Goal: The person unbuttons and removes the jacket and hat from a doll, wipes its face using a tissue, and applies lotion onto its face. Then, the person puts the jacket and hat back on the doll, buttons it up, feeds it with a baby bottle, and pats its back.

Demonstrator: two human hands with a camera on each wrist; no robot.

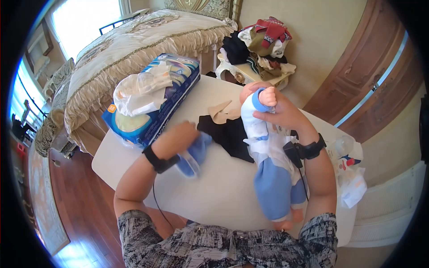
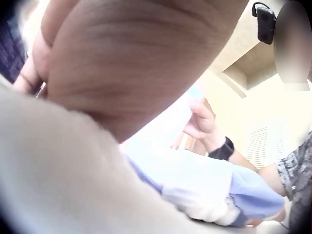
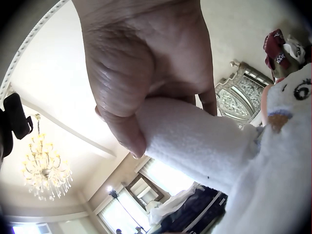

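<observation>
Pinched in the right hand (image 1: pixel 288 115): the doll's (image 1: pixel 271 185) white sleeve (image 3: pixel 195 139).
Left of the doll, the blurred left hand (image 1: pixel 179 137) meets blue cloth (image 1: pixel 199 151); its grip I cannot tell.

This looks like a bedroom in a home. A big frilly bed (image 1: pixel 147 38) stands at the far left, and it has a fancy headboard (image 1: pixel 196 6) at its far end. A bright window (image 1: pixel 87 18) is on the left. The floor (image 1: pixel 87 201) is shiny wood. Brown wooden doors (image 1: pixel 353 58) are on the right. Clothes (image 1: pixel 268 38) sit in a heap on a little side table (image 1: pixel 239 69). A sparkly chandelier (image 3: pixel 46 170) hangs up high.
</observation>
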